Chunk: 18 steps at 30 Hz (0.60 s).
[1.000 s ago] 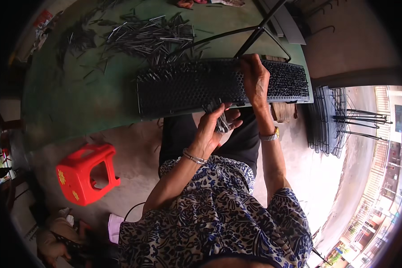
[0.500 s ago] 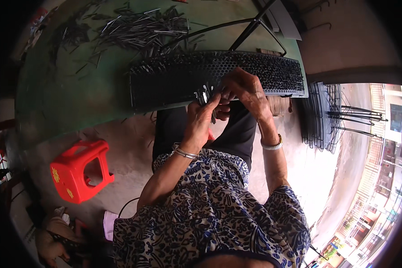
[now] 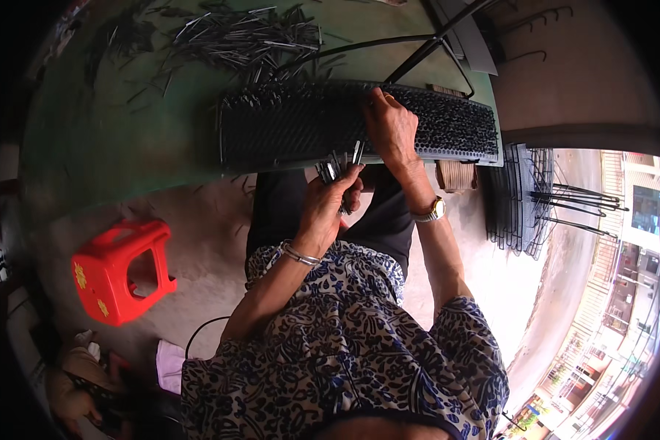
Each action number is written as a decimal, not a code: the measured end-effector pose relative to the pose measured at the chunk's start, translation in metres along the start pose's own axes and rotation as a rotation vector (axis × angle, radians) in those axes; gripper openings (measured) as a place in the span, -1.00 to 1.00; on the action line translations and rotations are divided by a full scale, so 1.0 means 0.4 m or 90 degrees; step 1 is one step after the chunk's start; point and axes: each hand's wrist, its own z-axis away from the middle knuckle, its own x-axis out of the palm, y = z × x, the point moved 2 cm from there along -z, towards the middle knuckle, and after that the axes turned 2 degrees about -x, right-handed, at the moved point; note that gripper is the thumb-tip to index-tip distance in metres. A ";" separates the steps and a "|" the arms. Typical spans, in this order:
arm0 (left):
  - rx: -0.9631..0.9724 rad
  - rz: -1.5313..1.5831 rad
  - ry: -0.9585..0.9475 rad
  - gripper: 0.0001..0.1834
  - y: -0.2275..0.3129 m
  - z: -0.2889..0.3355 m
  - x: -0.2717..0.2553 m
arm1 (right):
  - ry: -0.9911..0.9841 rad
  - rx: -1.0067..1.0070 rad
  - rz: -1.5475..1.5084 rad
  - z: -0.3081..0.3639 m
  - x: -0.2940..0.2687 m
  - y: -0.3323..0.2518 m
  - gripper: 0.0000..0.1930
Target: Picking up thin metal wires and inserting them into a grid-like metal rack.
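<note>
A long black perforated rack (image 3: 286, 143) lies along the near edge of the green table. Short dark pieces stand packed in its holes on the right and along the back left. My left hand (image 3: 323, 207), just in front of the rack, is closed around a bunch of thin, shiny dark strips (image 3: 331, 169) whose ends stick up past the thumb. Over the middle of the rack, my right hand (image 3: 393, 130) has its fingers pinched together by the holes. Whatever is between those fingertips is hidden.
A heap of loose dark strips (image 3: 249, 37) lies at the back of the green table (image 3: 117, 161). Black metal bars (image 3: 418, 55) rise behind the rack. On the floor are a red plastic stool (image 3: 114, 275) at left and stacked black wire racks (image 3: 517, 205) at right.
My right hand has gone from beside my left hand forward to the middle of the rack. The left hand stays in front, still holding the strips. The view has shifted slightly.
</note>
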 end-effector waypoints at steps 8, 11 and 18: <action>0.002 0.022 -0.020 -0.81 -0.005 -0.002 -0.014 | -0.011 -0.053 0.003 -0.006 0.011 0.009 -0.89; -0.003 0.052 -0.025 -0.80 -0.015 -0.004 -0.023 | 0.001 -0.105 -0.006 -0.005 0.016 0.014 -0.89; -0.004 0.058 -0.037 -0.81 -0.021 -0.012 -0.031 | -0.003 -0.228 0.001 -0.014 0.017 0.049 -0.84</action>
